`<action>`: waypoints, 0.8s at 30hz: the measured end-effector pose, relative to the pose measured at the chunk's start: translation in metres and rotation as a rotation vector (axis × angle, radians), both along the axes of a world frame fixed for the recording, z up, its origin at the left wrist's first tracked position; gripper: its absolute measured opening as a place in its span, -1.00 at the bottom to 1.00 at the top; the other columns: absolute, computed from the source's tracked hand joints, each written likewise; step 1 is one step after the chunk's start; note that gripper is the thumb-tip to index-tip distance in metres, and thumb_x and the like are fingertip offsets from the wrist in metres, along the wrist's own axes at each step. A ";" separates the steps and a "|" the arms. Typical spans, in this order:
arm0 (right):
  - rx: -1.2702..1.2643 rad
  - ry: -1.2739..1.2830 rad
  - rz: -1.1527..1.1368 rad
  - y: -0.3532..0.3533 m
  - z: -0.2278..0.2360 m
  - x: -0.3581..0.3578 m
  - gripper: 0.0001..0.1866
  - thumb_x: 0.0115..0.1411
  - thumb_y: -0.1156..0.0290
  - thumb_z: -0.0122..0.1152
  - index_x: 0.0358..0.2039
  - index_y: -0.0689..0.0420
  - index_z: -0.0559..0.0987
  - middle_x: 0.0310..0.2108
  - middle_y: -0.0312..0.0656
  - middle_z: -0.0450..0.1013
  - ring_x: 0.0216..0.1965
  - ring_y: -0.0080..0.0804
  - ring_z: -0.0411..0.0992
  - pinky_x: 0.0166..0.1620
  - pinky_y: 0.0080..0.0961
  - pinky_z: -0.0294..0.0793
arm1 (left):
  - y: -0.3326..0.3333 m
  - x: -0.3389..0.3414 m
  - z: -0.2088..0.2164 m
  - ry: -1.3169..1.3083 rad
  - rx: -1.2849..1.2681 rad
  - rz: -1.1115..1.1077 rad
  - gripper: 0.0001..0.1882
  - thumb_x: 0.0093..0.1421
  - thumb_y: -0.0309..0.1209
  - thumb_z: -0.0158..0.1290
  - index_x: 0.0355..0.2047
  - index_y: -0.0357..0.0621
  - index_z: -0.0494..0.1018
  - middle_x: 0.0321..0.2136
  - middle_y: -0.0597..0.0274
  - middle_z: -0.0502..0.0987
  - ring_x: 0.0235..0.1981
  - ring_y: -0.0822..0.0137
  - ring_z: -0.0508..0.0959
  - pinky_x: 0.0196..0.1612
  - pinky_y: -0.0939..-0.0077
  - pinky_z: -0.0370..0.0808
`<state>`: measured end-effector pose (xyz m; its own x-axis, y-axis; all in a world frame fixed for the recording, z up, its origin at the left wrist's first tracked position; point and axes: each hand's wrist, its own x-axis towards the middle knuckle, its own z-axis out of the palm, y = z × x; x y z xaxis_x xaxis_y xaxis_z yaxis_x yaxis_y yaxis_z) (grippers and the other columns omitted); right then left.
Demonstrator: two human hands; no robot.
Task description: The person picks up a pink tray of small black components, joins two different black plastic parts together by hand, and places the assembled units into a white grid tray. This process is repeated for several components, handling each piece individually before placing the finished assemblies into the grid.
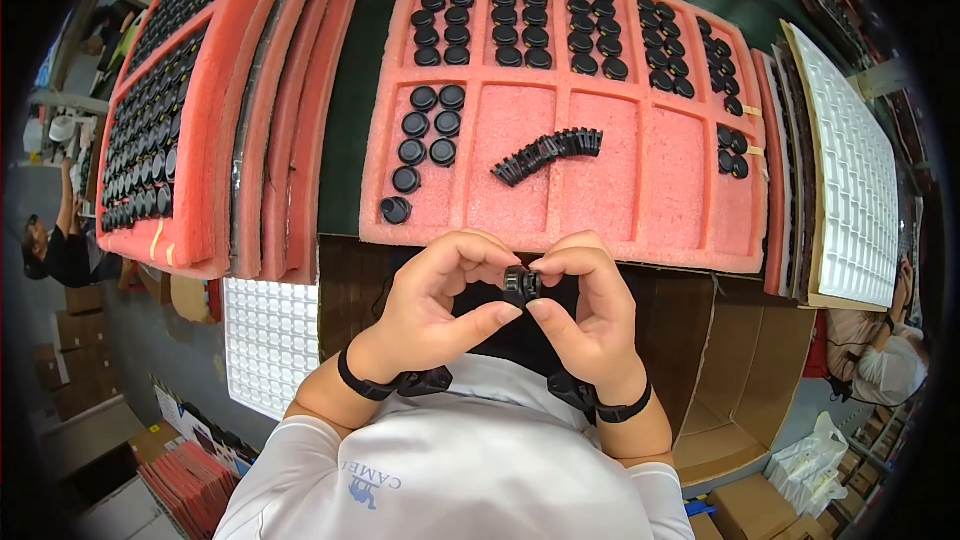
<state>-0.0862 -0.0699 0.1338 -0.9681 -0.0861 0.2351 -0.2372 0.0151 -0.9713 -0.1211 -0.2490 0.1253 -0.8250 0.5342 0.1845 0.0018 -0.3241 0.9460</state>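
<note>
Black small part (521, 287) is pinched by the grip of left hand (428, 295) and right hand (597, 320), near the pink foam tray (670, 190). Inside this tray, 1 curved row of black pieces (548, 149) lies across 2 compartments.

White shirt (500, 450) with short sleeves (300, 462), blue lettering (371, 475) and small figure (363, 495) on the shirt's left breast, bare left hand (435, 300) and right hand (592, 318), black wrist straps (358, 378) beyond the shirt's hems, each bearing a black module (425, 381)
</note>
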 end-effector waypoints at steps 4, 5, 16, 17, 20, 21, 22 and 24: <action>0.096 -0.002 0.007 0.010 0.010 -0.003 -0.75 0.00 0.57 0.21 -0.26 0.26 0.44 -0.35 -0.18 0.32 -0.33 -0.45 0.30 -0.19 -0.54 0.30 | 0.010 -0.004 0.005 0.020 0.006 -0.027 -0.63 0.06 -0.64 0.10 -0.11 -0.36 0.29 -0.16 0.11 0.38 -0.17 0.37 0.46 -0.06 0.48 0.42; 0.137 -0.007 0.017 0.015 0.013 -0.005 -0.75 0.00 0.59 0.21 -0.27 0.26 0.44 -0.35 -0.17 0.33 -0.33 -0.43 0.31 -0.19 -0.53 0.32 | 0.010 -0.006 0.004 0.002 -0.005 -0.022 -0.64 0.07 -0.64 0.09 -0.11 -0.36 0.29 -0.17 0.12 0.38 -0.17 0.37 0.46 -0.06 0.49 0.42; 0.788 0.143 -0.128 0.104 0.084 -0.033 -0.76 -0.02 0.60 0.21 -0.29 0.27 0.44 -0.35 -0.14 0.35 -0.33 -0.39 0.37 -0.22 -0.53 0.37 | 0.034 -0.034 -0.035 -0.129 -0.154 -0.041 -0.73 0.15 -0.61 0.00 -0.11 -0.31 0.32 -0.26 0.23 0.43 -0.20 0.45 0.47 -0.11 0.59 0.42; 0.822 0.117 -0.147 0.112 0.089 -0.033 -0.77 -0.01 0.59 0.21 -0.30 0.28 0.44 -0.35 -0.14 0.35 -0.33 -0.39 0.37 -0.22 -0.53 0.38 | 0.035 -0.035 -0.038 -0.133 -0.161 -0.039 -0.74 0.15 -0.61 0.00 -0.13 -0.31 0.33 -0.26 0.23 0.43 -0.20 0.45 0.47 -0.11 0.60 0.42; 0.838 0.051 -0.194 0.132 0.099 -0.028 -0.78 0.01 0.58 0.20 -0.29 0.28 0.43 -0.35 -0.16 0.35 -0.33 -0.42 0.37 -0.21 -0.56 0.37 | 0.036 -0.035 -0.043 -0.138 -0.172 -0.051 -0.78 0.15 -0.62 -0.01 -0.16 -0.31 0.35 -0.27 0.23 0.43 -0.21 0.45 0.47 -0.12 0.62 0.42; 0.839 0.017 -0.211 0.139 0.101 -0.025 -0.79 0.02 0.58 0.19 -0.29 0.28 0.43 -0.35 -0.16 0.35 -0.33 -0.44 0.36 -0.21 -0.57 0.37 | 0.036 -0.035 -0.043 -0.134 -0.178 -0.049 -0.80 0.16 -0.63 -0.03 -0.18 -0.33 0.34 -0.27 0.22 0.42 -0.21 0.44 0.48 -0.11 0.60 0.43; 0.848 0.013 -0.227 0.145 0.103 -0.019 -0.79 0.02 0.58 0.19 -0.29 0.28 0.43 -0.35 -0.16 0.35 -0.33 -0.44 0.36 -0.21 -0.57 0.37 | 0.035 -0.035 -0.042 -0.130 -0.184 -0.047 -0.81 0.16 -0.64 -0.05 -0.19 -0.34 0.34 -0.27 0.20 0.42 -0.20 0.42 0.48 -0.10 0.58 0.43; 0.758 -0.141 -0.279 0.157 0.102 -0.007 -0.80 0.05 0.57 0.16 -0.28 0.26 0.44 -0.35 -0.21 0.37 -0.32 -0.51 0.35 -0.21 -0.60 0.36 | 0.034 -0.036 -0.043 -0.124 -0.187 -0.052 -0.82 0.16 -0.65 -0.08 -0.20 -0.36 0.33 -0.27 0.19 0.42 -0.20 0.40 0.48 -0.09 0.55 0.43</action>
